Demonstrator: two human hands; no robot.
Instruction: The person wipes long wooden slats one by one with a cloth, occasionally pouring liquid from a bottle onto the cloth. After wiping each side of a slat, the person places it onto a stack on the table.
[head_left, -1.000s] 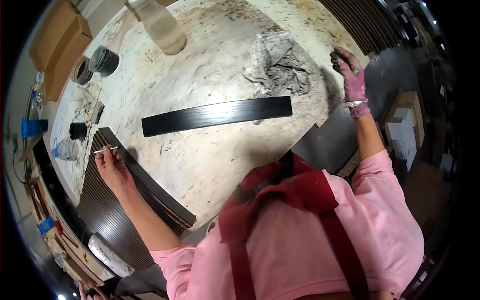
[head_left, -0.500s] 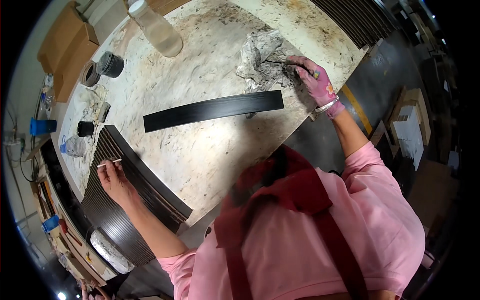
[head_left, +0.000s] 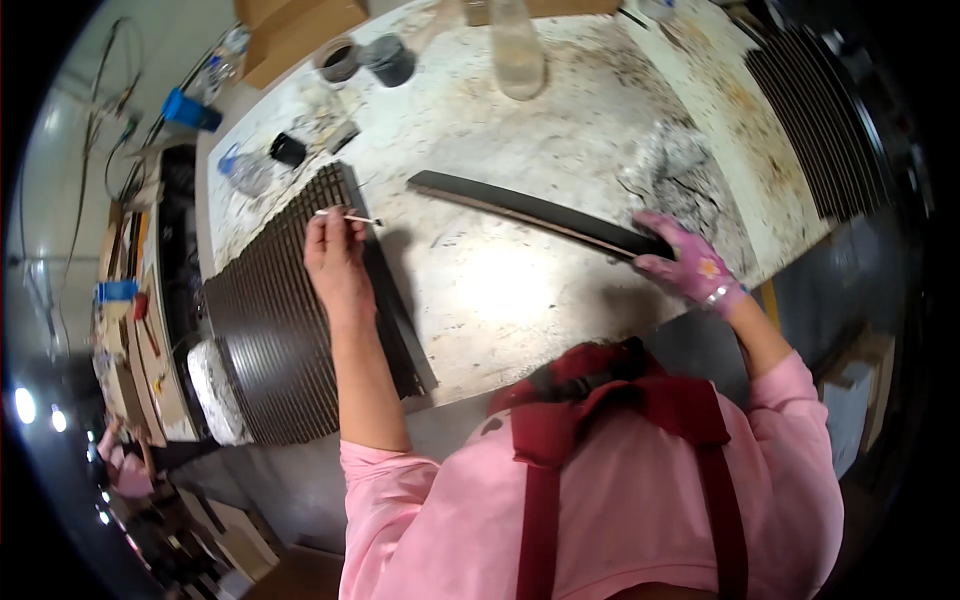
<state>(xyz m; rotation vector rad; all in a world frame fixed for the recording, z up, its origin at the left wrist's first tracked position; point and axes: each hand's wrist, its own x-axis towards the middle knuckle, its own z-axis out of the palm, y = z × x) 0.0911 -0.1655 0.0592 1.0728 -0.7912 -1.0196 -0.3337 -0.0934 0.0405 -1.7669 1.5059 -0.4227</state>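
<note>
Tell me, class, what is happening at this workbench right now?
A person in a pink top leans over a stained white bench. The left hand holds a thin white stick above a stack of dark slats. The gloved right hand presses one end of a single black slat lying on the bench, beside a crumpled grey rag.

On the table (head_left: 520, 290), a long strip (head_left: 530, 212) lies across the middle, running from the centre toward the right, where the right hand (head_left: 685, 262) rests on its near end. Just beyond that hand sits a crumpled rag (head_left: 680, 172). To the left, a stack of strips (head_left: 290, 320) lies along the table's left edge, and the left hand (head_left: 335, 262) is over its right side, holding a thin stick (head_left: 348, 215). At the far side stand a bottle (head_left: 520, 55) in the middle and two small pots (head_left: 365, 60) to its left. Another set of strips (head_left: 820, 120) lies at the far right.
</note>
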